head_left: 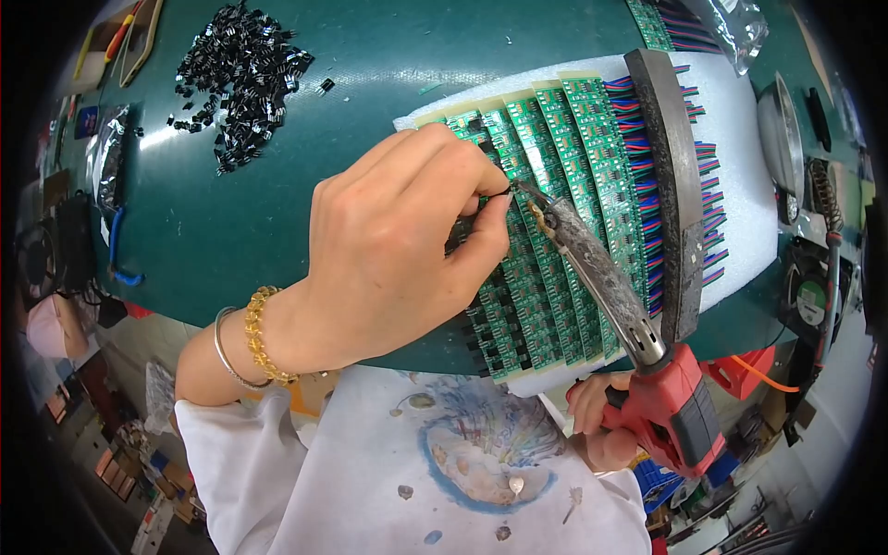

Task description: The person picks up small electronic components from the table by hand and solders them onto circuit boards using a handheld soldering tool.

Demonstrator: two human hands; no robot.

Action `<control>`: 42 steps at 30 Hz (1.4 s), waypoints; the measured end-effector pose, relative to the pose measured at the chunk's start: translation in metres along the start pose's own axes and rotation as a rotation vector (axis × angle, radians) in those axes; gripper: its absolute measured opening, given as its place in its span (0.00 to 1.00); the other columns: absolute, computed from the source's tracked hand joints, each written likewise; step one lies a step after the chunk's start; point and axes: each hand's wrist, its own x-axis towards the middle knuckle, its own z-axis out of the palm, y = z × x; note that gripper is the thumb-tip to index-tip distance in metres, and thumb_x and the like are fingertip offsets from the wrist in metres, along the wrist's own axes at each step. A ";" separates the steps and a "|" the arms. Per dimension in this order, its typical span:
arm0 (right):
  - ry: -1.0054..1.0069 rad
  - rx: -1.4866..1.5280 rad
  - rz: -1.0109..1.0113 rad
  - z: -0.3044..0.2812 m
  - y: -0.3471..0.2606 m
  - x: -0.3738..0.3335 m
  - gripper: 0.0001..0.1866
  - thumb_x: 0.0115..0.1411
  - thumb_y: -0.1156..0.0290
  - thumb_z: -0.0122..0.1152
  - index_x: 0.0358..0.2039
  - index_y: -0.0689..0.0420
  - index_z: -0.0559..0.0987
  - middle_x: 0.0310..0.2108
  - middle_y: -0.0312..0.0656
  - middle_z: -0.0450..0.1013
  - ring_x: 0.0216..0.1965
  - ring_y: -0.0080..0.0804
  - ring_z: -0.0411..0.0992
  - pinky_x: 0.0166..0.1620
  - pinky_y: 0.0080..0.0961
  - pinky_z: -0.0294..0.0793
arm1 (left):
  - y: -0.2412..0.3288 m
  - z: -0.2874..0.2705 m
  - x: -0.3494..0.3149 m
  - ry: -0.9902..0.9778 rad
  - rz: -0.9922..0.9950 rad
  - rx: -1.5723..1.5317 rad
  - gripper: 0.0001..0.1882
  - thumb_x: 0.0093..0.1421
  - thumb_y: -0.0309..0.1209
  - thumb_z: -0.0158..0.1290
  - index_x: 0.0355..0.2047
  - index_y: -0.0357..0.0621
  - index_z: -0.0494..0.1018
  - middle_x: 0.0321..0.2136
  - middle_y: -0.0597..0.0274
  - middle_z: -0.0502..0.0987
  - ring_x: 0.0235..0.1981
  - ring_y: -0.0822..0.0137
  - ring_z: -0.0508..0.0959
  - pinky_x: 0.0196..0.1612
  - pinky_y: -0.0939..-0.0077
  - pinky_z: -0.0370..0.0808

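My left hand [388,240] reaches over rows of green circuit boards [601,148], thumb and forefinger pinched on a small black component [507,191] at a board's edge. The fingers hide most of that part. Gripped in my right hand [592,416] is a red soldering gun [680,407] with a long, scorched metal barrel. Its tip meets the board right beside my left fingertips. Black components line the left edge of the nearest board row. Bundles of red, blue and black wires [652,222] run out from the boards' right side.
A heavy metal bar [673,199] lies across the wires on a white foam sheet [740,185]. Loose black components form a pile [245,69] on the green tabletop [370,55]. A small fan [809,296] stands at right, and blue-handled pliers [117,250] lie at left.
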 end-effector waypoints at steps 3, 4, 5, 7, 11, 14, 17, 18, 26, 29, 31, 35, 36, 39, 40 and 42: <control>-0.210 -0.180 0.084 -0.016 -0.004 0.004 0.13 0.26 0.74 0.54 0.19 0.46 0.73 0.19 0.28 0.72 0.23 0.33 0.74 0.25 0.31 0.70 | 0.001 0.000 0.000 -0.004 -0.005 0.010 0.07 0.46 0.17 0.60 0.27 0.39 0.76 0.19 0.67 0.70 0.18 0.77 0.65 0.20 0.83 0.60; -0.288 -0.219 0.109 -0.019 -0.007 0.007 0.13 0.26 0.74 0.53 0.19 0.46 0.73 0.19 0.29 0.72 0.22 0.34 0.73 0.24 0.31 0.70 | 0.001 0.001 0.001 -0.008 0.001 0.004 0.07 0.47 0.17 0.60 0.27 0.39 0.76 0.19 0.67 0.70 0.18 0.77 0.65 0.20 0.83 0.60; -0.366 -0.257 0.135 -0.021 -0.010 0.008 0.12 0.26 0.75 0.53 0.18 0.46 0.73 0.19 0.30 0.72 0.22 0.35 0.73 0.23 0.32 0.70 | 0.001 0.001 0.003 -0.011 0.007 -0.002 0.07 0.47 0.17 0.60 0.27 0.39 0.76 0.19 0.67 0.70 0.18 0.77 0.65 0.20 0.83 0.60; -0.322 -0.245 0.127 -0.019 -0.014 0.006 0.13 0.25 0.74 0.52 0.18 0.47 0.74 0.19 0.30 0.72 0.22 0.36 0.74 0.23 0.32 0.70 | 0.002 0.002 0.004 -0.016 0.010 -0.007 0.07 0.47 0.17 0.60 0.27 0.39 0.76 0.19 0.67 0.70 0.18 0.77 0.65 0.20 0.83 0.60; -0.116 -0.113 0.123 -0.011 -0.004 -0.014 0.08 0.36 0.71 0.63 0.20 0.50 0.74 0.18 0.33 0.71 0.20 0.35 0.72 0.23 0.31 0.68 | 0.001 0.000 0.002 -0.013 0.002 0.002 0.07 0.47 0.17 0.60 0.27 0.39 0.76 0.19 0.67 0.70 0.18 0.77 0.65 0.20 0.83 0.60; 0.069 0.075 0.023 0.001 0.006 -0.019 0.06 0.39 0.69 0.62 0.22 0.52 0.75 0.18 0.36 0.71 0.19 0.35 0.71 0.22 0.30 0.67 | 0.001 0.000 0.001 -0.011 0.004 0.005 0.07 0.47 0.17 0.60 0.26 0.39 0.76 0.19 0.68 0.70 0.18 0.77 0.65 0.20 0.83 0.59; 0.355 0.357 -0.128 0.021 0.015 -0.021 0.06 0.45 0.67 0.61 0.23 0.54 0.76 0.17 0.40 0.72 0.16 0.36 0.70 0.19 0.30 0.66 | 0.002 0.001 0.002 -0.016 0.001 0.001 0.07 0.47 0.17 0.60 0.26 0.39 0.76 0.19 0.68 0.69 0.18 0.77 0.64 0.20 0.83 0.59; 0.450 0.451 -0.179 0.030 0.017 -0.020 0.07 0.46 0.66 0.60 0.24 0.55 0.77 0.17 0.41 0.73 0.15 0.36 0.70 0.18 0.29 0.66 | 0.002 0.001 0.003 -0.018 0.005 0.000 0.07 0.47 0.17 0.60 0.26 0.39 0.76 0.19 0.68 0.69 0.18 0.77 0.64 0.20 0.83 0.59; 0.556 0.583 -0.246 0.045 0.019 -0.014 0.18 0.52 0.57 0.60 0.34 0.59 0.72 0.16 0.40 0.71 0.13 0.33 0.67 0.18 0.28 0.65 | 0.003 0.001 0.003 -0.013 0.001 0.013 0.07 0.47 0.17 0.61 0.26 0.39 0.75 0.19 0.68 0.69 0.18 0.78 0.64 0.20 0.83 0.59; 0.513 0.543 -0.228 0.044 0.018 -0.013 0.25 0.53 0.53 0.60 0.40 0.61 0.69 0.15 0.38 0.69 0.13 0.32 0.66 0.19 0.28 0.65 | 0.002 0.000 0.003 -0.013 0.010 0.020 0.06 0.48 0.17 0.61 0.26 0.39 0.75 0.19 0.68 0.69 0.18 0.78 0.64 0.20 0.83 0.59; 0.480 0.519 -0.219 0.042 0.019 -0.013 0.29 0.53 0.49 0.60 0.44 0.62 0.67 0.15 0.37 0.68 0.13 0.30 0.66 0.19 0.28 0.65 | 0.002 0.001 0.003 -0.009 0.020 0.018 0.06 0.48 0.17 0.61 0.26 0.39 0.75 0.19 0.68 0.69 0.18 0.78 0.64 0.20 0.83 0.59; 0.397 0.472 -0.197 0.038 0.019 -0.014 0.38 0.55 0.43 0.61 0.51 0.63 0.63 0.14 0.34 0.65 0.13 0.28 0.64 0.20 0.27 0.65 | 0.002 0.000 0.002 0.002 0.023 0.003 0.07 0.48 0.17 0.61 0.26 0.39 0.76 0.19 0.68 0.69 0.18 0.78 0.64 0.20 0.83 0.59; 0.373 0.459 -0.190 0.037 0.018 -0.014 0.40 0.55 0.42 0.61 0.53 0.64 0.62 0.14 0.34 0.65 0.13 0.27 0.64 0.21 0.27 0.65 | 0.002 -0.001 0.002 0.006 0.025 0.009 0.07 0.48 0.17 0.61 0.26 0.39 0.76 0.19 0.68 0.69 0.18 0.78 0.64 0.20 0.83 0.59; 0.305 0.444 -0.186 0.032 0.021 -0.015 0.45 0.56 0.38 0.61 0.57 0.65 0.60 0.13 0.32 0.64 0.13 0.26 0.63 0.21 0.26 0.64 | 0.006 -0.008 0.000 0.001 0.015 0.029 0.06 0.48 0.17 0.62 0.26 0.38 0.76 0.20 0.66 0.71 0.19 0.76 0.68 0.21 0.83 0.63; 0.359 0.414 -0.202 0.033 0.023 -0.014 0.44 0.56 0.38 0.60 0.56 0.64 0.60 0.13 0.32 0.63 0.12 0.26 0.62 0.21 0.26 0.64 | 0.006 -0.011 -0.001 -0.004 0.023 0.014 0.07 0.48 0.18 0.62 0.26 0.39 0.75 0.21 0.63 0.73 0.20 0.71 0.72 0.22 0.78 0.68; 0.408 0.396 -0.225 0.035 0.022 -0.011 0.44 0.57 0.37 0.59 0.56 0.64 0.60 0.12 0.32 0.62 0.12 0.25 0.61 0.20 0.25 0.64 | 0.000 -0.021 -0.003 0.011 0.036 0.062 0.08 0.49 0.21 0.63 0.28 0.39 0.74 0.24 0.60 0.74 0.22 0.65 0.76 0.25 0.73 0.72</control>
